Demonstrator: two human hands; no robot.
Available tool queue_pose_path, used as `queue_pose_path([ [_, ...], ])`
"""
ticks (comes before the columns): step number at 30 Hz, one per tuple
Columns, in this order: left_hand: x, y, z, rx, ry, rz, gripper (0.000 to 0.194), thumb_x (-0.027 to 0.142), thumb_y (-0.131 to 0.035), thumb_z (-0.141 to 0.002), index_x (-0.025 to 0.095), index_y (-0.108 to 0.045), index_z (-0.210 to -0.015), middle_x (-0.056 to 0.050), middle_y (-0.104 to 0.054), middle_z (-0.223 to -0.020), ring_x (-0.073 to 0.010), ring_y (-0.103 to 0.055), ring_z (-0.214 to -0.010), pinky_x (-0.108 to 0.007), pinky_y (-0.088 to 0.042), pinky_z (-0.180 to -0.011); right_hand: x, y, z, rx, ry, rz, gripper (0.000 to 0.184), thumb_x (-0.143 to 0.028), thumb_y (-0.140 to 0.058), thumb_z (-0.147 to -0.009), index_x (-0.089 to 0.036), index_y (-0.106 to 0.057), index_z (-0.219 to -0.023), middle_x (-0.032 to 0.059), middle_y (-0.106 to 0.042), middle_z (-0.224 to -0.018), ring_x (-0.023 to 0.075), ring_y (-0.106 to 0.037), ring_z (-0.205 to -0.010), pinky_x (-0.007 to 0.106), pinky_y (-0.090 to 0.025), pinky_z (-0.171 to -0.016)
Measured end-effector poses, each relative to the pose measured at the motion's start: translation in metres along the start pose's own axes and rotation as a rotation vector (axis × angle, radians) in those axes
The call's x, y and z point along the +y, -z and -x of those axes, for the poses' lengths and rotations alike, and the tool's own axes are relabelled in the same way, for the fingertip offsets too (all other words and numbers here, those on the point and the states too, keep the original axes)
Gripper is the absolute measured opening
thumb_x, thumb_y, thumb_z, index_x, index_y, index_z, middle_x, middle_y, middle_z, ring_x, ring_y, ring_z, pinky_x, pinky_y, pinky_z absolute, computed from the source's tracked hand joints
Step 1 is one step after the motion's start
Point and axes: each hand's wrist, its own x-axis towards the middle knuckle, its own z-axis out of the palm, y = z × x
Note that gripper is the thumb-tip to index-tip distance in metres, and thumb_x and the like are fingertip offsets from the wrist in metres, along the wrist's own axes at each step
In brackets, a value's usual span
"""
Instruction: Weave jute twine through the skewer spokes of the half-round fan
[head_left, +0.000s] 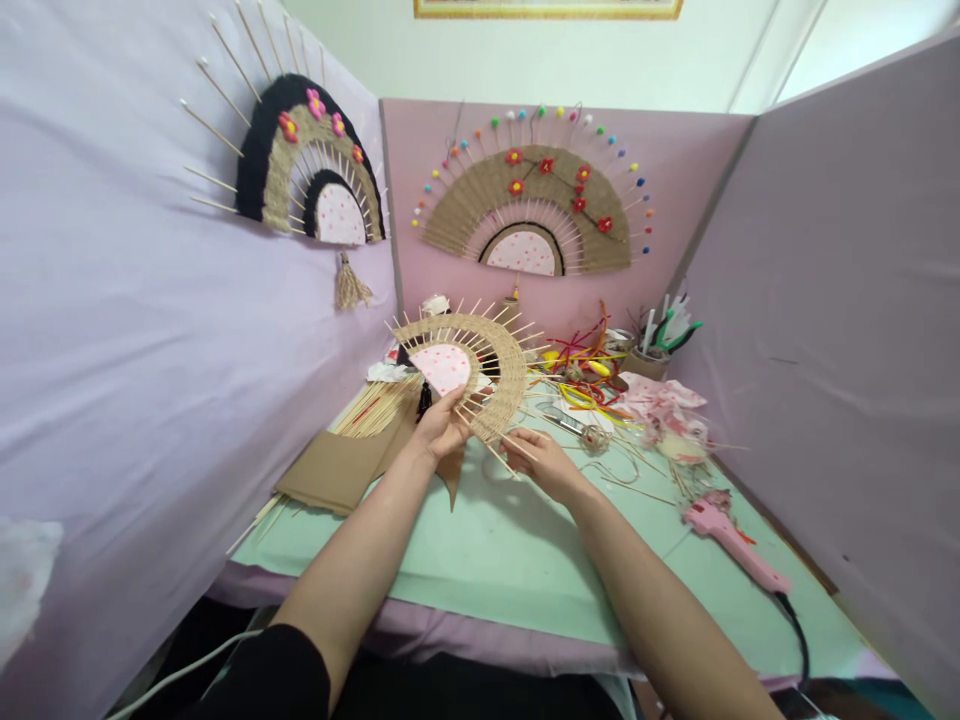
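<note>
A woven fan of thin wooden sticks and tan cord is held tilted above the table. At its centre is a pink half-round patch with red dots, and bare stick ends poke out past the woven band. My left hand grips the fan by its centre, near the dotted patch. At the fan's lower end, my right hand has its fingers closed around the weave's edge and the outermost sticks. A loose strand seems to hang near these fingers; its path is hard to make out.
A pink hot glue gun lies at the right, its black cable running off the front edge. Brown cardboard and thin sticks lie left. Behind are colourful pipe cleaners, a twine ball and a tool pot. Finished fans hang on the partitions.
</note>
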Motion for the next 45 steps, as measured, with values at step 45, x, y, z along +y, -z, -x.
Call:
queue_pose_path([
  [45,-0.011,-0.006,0.002,0.091,-0.04,-0.096,0.02,0.002,-0.05,-0.074,0.005,-0.065,-0.087,-0.012,-0.069,-0.083,-0.0162,-0.065,-0.075,-0.028,-0.053,-0.073,-0.012,0.024,0.019,0.09,0.004,0.035,0.03,-0.046,-0.062,-0.073,-0.017,-0.061,-0.069,-0.0086,-0.027,-0.043,0.0064,-0.023,-0.044,0.025,-0.027,-0.051],
])
